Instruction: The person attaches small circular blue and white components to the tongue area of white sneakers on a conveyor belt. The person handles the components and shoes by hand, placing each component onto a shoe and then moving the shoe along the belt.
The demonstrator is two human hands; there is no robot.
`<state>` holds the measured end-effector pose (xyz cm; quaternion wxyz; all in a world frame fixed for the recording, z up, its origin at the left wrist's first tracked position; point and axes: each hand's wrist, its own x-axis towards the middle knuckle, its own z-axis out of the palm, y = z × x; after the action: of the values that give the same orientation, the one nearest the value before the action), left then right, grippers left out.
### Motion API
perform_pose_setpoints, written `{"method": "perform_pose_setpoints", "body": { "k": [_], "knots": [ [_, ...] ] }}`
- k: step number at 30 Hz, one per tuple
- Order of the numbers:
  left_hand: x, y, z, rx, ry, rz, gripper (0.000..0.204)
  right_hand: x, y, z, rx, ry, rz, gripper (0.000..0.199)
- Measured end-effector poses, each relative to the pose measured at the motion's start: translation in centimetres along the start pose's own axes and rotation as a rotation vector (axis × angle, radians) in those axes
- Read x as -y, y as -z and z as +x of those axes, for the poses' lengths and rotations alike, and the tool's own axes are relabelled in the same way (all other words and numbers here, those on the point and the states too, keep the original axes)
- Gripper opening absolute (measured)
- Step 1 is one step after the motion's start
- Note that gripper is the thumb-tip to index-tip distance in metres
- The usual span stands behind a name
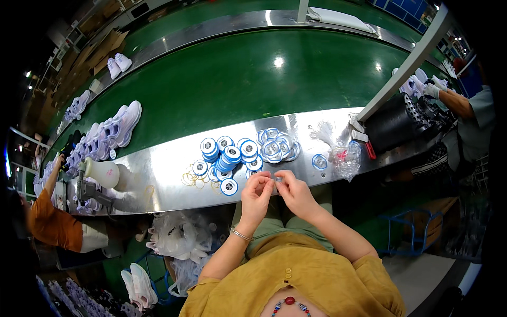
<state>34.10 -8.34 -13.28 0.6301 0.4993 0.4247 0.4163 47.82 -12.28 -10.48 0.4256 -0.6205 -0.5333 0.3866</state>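
My left hand [257,195] and my right hand [296,194] meet over the near edge of the metal bench [158,185]. Thumb and fingers of each are pinched together, on something too small to make out. Just beyond them lie piles of round white tags with blue rims [231,154]. To the right of these is a heap of clear-looking blue-edged discs [277,146]. Thin yellow rubber bands [193,178] are scattered left of the tags. A single disc [319,161] rests farther right.
Clear plastic bags [346,161] and a red-handled tool [370,150] lie right of the discs. White sneakers [113,129] line the left, by a pale rounded container [105,173]. Behind runs a green belt [211,79]. Co-workers stand at both sides; one wears a white glove [432,91].
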Motion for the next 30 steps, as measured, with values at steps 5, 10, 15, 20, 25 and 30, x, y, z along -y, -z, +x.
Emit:
{"method": "perform_pose_setpoints", "body": {
  "k": [5,10,15,20,25,30],
  "knots": [
    [-1.4,1.1,-0.8,-0.059,-0.093,0.244,0.006,-0.8,-0.3,1.0,0.238,-0.164,0.314,0.012],
    [-2.1,3.5,-2.0,-0.068,-0.172,0.405,0.006,-1.1,-0.8,0.5,0.331,-0.212,0.226,0.015],
    [-0.6,8.3,-2.6,-0.424,-0.102,0.840,0.026,-1.8,-0.8,0.5,0.248,-0.266,0.181,0.013],
    [-0.1,8.3,-1.6,-0.398,-0.254,1.196,0.039,-1.4,-2.0,0.7,0.267,-0.267,0.147,0.013],
    [0.0,8.1,-1.5,-0.394,-0.133,1.042,0.033,-1.4,-1.9,0.7,0.227,-0.246,0.142,0.013],
    [-0.3,7.7,-0.8,-0.220,-0.130,0.633,0.032,-1.1,-1.9,1.2,0.154,-0.189,0.147,0.012]
  ]
}}
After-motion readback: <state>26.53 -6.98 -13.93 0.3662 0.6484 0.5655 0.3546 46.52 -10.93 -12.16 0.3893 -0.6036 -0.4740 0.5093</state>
